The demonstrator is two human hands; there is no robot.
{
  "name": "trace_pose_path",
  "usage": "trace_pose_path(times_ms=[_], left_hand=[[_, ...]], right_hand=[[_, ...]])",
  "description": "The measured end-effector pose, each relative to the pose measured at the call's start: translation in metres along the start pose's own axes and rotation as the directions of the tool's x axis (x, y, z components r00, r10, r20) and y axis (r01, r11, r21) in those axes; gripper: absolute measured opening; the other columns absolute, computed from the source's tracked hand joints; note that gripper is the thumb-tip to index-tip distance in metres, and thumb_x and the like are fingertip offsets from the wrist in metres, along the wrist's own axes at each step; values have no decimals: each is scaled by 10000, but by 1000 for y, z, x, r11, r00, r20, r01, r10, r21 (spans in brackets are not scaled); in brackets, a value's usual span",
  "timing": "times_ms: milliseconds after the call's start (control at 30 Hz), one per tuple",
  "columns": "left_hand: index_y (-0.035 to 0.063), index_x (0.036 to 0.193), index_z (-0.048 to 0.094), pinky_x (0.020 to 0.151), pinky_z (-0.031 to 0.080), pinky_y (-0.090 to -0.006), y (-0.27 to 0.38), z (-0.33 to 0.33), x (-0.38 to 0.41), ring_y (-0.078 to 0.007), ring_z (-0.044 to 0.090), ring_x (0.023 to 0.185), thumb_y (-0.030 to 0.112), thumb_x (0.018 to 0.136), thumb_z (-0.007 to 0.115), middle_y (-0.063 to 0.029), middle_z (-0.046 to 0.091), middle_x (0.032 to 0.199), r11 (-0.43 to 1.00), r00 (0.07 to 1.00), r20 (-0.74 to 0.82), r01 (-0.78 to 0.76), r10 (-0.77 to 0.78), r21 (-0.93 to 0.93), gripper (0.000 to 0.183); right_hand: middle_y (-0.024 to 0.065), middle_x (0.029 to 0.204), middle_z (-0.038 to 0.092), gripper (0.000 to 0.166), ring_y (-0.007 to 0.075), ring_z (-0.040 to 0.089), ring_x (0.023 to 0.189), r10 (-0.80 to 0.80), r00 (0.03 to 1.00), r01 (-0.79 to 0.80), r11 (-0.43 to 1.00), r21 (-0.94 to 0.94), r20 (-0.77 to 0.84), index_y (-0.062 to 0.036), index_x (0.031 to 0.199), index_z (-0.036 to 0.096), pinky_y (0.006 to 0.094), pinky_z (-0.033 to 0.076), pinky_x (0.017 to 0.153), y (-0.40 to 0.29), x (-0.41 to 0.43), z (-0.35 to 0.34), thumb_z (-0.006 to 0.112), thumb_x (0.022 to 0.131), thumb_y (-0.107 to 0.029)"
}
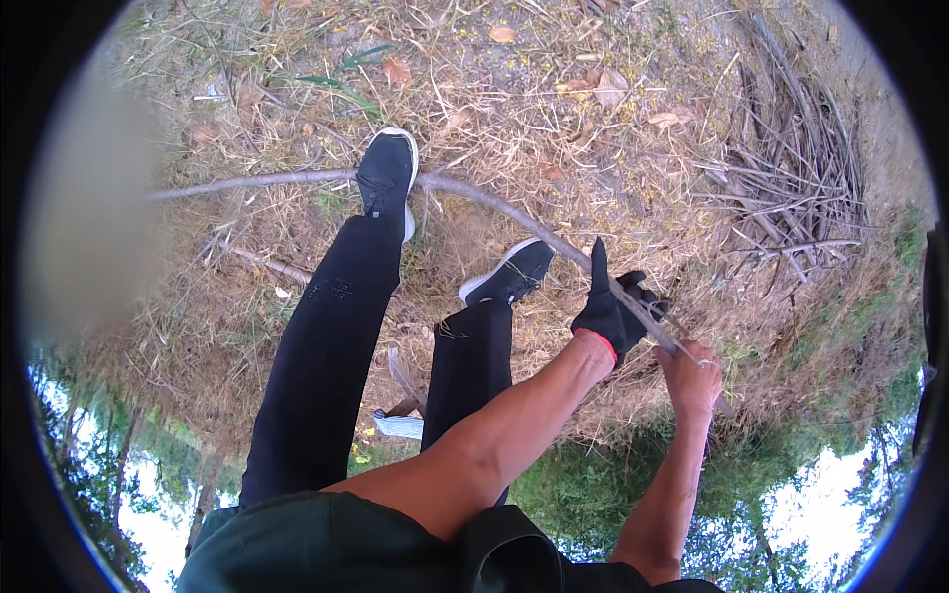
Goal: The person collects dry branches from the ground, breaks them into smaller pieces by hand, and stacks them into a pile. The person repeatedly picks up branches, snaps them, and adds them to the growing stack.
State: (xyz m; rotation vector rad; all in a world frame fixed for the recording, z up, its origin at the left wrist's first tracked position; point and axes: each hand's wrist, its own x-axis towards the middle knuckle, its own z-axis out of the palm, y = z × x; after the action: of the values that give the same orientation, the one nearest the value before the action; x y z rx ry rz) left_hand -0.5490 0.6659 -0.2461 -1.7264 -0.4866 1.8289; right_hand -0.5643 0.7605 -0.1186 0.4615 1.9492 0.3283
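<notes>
A long, curved bare branch [498, 204] crosses the ground in front of me and rises on the right to my hands. My left hand [606, 315], in a black glove with a red cuff, has the branch between its raised thumb and its fingers. Close to the branch's right end, my bare right hand [693, 374] is closed around it. A thin twig or strip lies against the branch beside that hand. The branch passes under my left shoe [385, 174], which covers part of it. My right shoe [519, 270] stands just beside the branch.
A heap of thin dry sticks [808, 178] lies at the right. Dry grass and fallen leaves [612, 87] cover the ground. Another stick [274, 264] lies left of my leg, and a striped pale object [399, 426] shows behind my legs. Something blurred hides the far left.
</notes>
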Motion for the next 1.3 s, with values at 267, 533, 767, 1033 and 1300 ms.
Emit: trace_pose_path(times_ms=[267,533,767,1033,1300], left_hand=[[43,745,421,631,465,-512,10,28,-38,-235,376,455,653,648,680,-53,323,537,991,970,-233,44,-72,-123,670],[140,554,368,549,441,-449,14,30,-70,-225,348,414,608,690,666,-25,268,460,983,972,-172,142,-161,-118,571],[149,536,392,544,438,-425,29,32,-107,-220,397,406,650,666,652,-28,352,429,974,951,-210,225,-228,-38,579],[186,485,332,505,385,-329,58,36,-175,-154,386,400,635,722,606,29,297,436,958,945,-224,265,-237,106,576],[182,569,404,352,242,-244,134,4,-238,-76,294,341,342,857,590,82,302,454,891,937,-106,348,-332,290,378]], right_hand=[[97,699,563,393,181,576,589,-303,756,-314,610,727,581,-8,827,560,307,496,520,20,-6,-75,699,790,-374],[-53,491,295,363,66,276,367,-545,319,-832,232,505,776,-112,658,413,213,214,353,21,-19,-33,631,865,-317],[-56,507,330,305,47,293,368,-430,435,-838,130,531,791,-113,674,428,211,206,347,-21,-79,-61,616,867,-255],[-52,519,318,274,50,318,393,-359,494,-864,-102,493,792,-129,694,401,220,234,372,-85,-151,-59,553,903,-221],[-32,526,403,269,95,400,424,-481,614,-782,-265,564,626,-93,652,456,264,314,407,-194,-236,-37,519,910,-139]])
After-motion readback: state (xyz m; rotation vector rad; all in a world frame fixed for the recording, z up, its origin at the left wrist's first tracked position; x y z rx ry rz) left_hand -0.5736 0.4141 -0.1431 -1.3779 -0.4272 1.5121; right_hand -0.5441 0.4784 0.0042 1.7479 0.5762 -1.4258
